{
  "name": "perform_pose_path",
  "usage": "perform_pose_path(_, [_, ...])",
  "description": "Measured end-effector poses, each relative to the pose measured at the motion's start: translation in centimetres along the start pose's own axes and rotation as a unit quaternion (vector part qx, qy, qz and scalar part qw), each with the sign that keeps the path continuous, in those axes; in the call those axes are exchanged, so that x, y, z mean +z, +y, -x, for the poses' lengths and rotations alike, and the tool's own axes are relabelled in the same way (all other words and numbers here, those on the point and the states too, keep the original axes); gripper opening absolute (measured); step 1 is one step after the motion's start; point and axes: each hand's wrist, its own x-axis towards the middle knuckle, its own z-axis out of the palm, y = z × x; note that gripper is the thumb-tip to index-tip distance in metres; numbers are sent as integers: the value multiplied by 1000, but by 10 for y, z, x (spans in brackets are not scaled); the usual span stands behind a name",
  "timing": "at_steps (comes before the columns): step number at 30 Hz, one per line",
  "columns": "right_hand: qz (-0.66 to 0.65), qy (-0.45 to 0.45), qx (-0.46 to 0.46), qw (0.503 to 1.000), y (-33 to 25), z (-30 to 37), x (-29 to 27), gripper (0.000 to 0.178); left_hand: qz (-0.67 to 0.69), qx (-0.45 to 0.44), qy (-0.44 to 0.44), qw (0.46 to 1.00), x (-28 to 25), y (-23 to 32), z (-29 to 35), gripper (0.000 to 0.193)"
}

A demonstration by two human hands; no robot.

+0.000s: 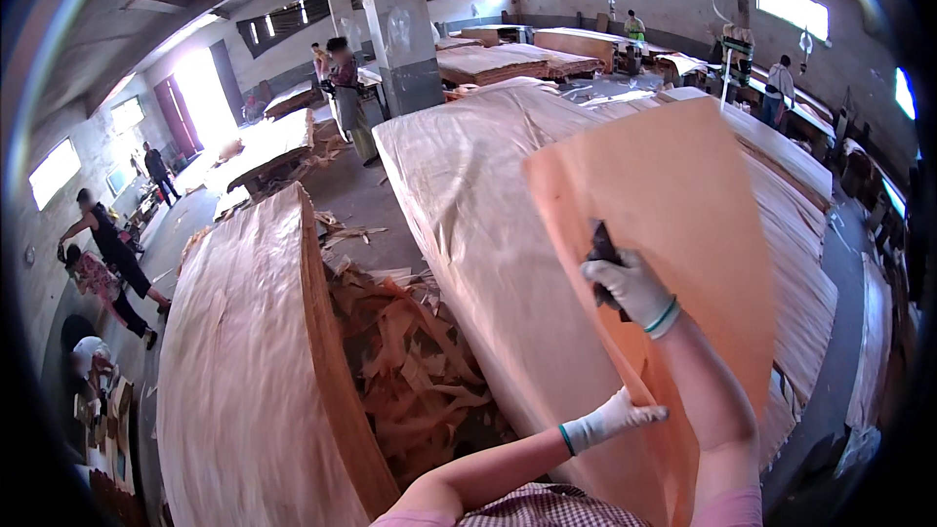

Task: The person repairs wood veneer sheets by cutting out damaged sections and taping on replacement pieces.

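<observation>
A large, thin orange-brown sheet of wood veneer point(673, 195) is raised in front of me, its left edge curling. My left hand point(613, 420), in a white glove with a green cuff, is at the sheet's lower left edge and grips it, the fingers partly hidden. Higher up, my right hand point(639, 293), gloved the same way, is closed around a dark, blade-like tool point(603, 244) close to the sheet's face. The tool's exact kind is unclear. Beneath the sheet lies a broad stack of pale veneer point(468, 195) with a wrinkled top.
Another tall veneer stack point(244, 361) stands at my left. Torn veneer scraps point(410, 361) fill the gap between the stacks. A concrete pillar point(395, 29) rises beyond. More stacks point(493, 63) stand farther back, and several people work around the hall, one person point(346, 88) near the pillar.
</observation>
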Motion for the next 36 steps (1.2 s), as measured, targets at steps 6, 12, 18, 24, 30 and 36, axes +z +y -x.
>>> perform_pose_path(6, [275,36,-227,934,12,-57,60,27,163,116,88,976,-103,-19,-52,24])
perform_pose_path(12, [191,-156,-132,960,70,-2,106,50,318,126,43,939,-269,50,-114,18])
perform_pose_path(18, [271,193,157,930,239,11,81,27,272,97,178,941,-384,112,-206,24])
perform_pose_path(24, [481,325,329,745,304,40,-13,63,243,129,178,945,-432,146,-259,24])
perform_pose_path(30, [503,227,205,808,309,13,-24,21,229,121,165,952,-454,161,-303,23])
perform_pose_path(36, [432,222,195,852,301,-76,50,19,239,-11,152,959,-474,78,-375,23])
